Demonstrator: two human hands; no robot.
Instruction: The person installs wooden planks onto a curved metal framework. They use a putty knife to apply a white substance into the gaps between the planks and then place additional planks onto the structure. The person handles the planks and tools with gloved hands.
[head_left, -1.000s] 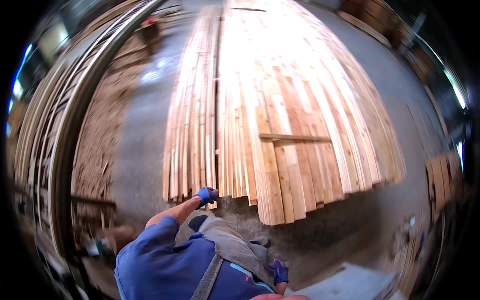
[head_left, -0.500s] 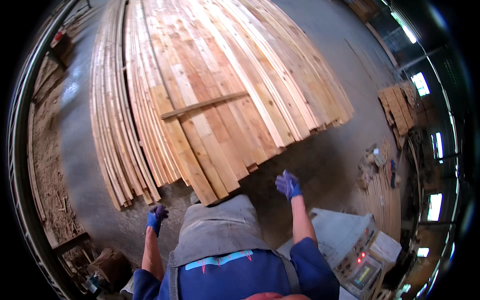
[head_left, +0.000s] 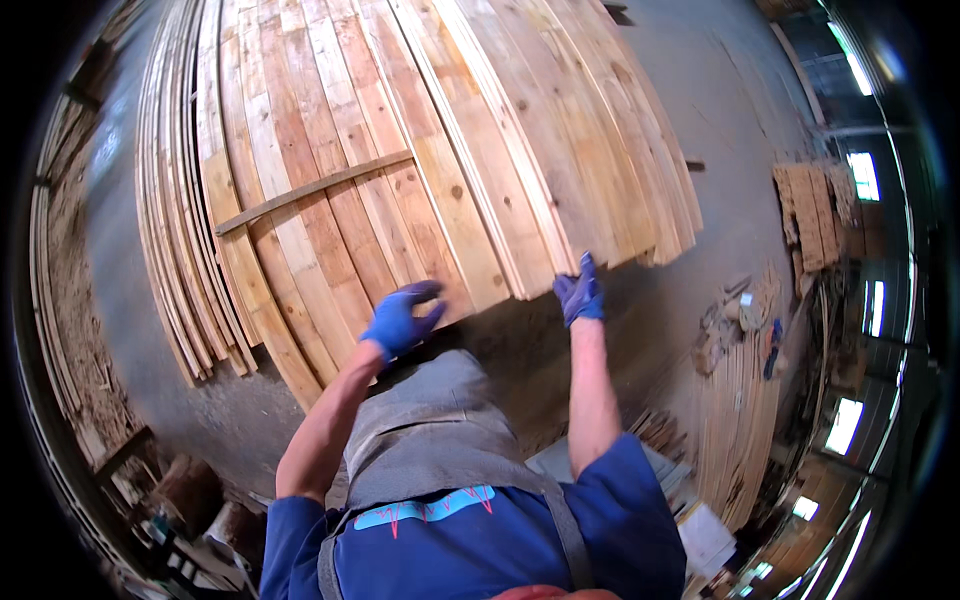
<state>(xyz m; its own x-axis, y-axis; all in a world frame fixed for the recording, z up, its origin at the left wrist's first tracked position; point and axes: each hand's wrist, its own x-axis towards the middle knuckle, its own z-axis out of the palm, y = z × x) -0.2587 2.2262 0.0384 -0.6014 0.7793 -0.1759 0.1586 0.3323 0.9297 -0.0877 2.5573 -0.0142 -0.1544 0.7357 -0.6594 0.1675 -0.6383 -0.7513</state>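
Observation:
A wide stack of long wooden boards (head_left: 330, 240) lies before me, its uneven near ends facing my body. My left hand (head_left: 402, 318), in a blue-purple glove, hovers at the near board ends left of centre. Its fingers are apart and curved, slightly smeared by motion, with nothing between them. Further right, my right hand (head_left: 580, 292), gloved alike, is at the near end of some narrow light boards (head_left: 540, 245). Its fingers stretch upward and seem to touch the board end; the underside of that contact is hidden.
A thin wooden strip (head_left: 315, 190) lies crosswise on the stack. Narrow boards (head_left: 170, 230) run along its left side. Bundled wood (head_left: 808, 215) and a pile of slats (head_left: 740, 420) are on the right. Logs (head_left: 190, 490) sit at lower left.
Both hands have moved forward to the board ends, the left one also swinging right from beside my body. My view has shifted right, and the control panel has mostly left it.

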